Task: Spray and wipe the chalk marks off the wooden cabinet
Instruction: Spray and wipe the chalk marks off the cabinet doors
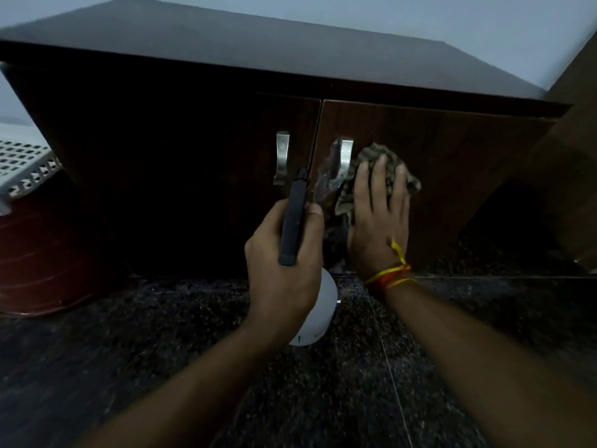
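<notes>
Left hand (284,263): fingers curled in a grip, forearm reaching forward from below.
Right hand (379,215): flat, fingers straight and pressing (red and yellow thread at the wrist), forearm stretched forward.

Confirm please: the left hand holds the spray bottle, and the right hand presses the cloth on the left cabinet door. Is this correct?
One detail is wrong. In the head view the right hand presses the cloth on the right cabinet door, just beside its handle, not on the left door. The left hand does hold the spray bottle.
</notes>
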A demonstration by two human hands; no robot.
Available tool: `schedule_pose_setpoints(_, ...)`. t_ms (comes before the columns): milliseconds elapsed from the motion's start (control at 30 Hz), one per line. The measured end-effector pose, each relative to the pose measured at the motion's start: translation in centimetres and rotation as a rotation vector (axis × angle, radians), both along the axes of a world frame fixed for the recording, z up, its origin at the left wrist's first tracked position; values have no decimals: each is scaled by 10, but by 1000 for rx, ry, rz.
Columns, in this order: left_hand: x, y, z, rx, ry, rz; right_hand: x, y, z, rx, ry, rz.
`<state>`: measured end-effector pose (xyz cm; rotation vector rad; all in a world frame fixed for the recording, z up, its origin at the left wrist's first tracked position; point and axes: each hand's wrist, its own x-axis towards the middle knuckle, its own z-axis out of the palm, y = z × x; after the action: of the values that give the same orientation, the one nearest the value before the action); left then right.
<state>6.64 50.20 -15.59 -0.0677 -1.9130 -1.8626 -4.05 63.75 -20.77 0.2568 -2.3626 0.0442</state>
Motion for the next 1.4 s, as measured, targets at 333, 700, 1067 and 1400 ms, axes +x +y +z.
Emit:
schedule_pose_setpoints(333, 0, -10, -9, 11, -20, 9, -1, -11, -17, -67, -33, 16)
schedule_pose_setpoints(700, -4, -14, -19, 5, -49, 9, 8, -1, -22, -153, 0, 207)
schedule_pose_setpoints(1067, -1, -21, -12, 25, -19, 15, 12, -46, 43, -597, 153, 250)
schedule_pose_setpoints(1400, 1, -25, -18, 22, -41, -7, -15, -41, 34, -47, 344, 199)
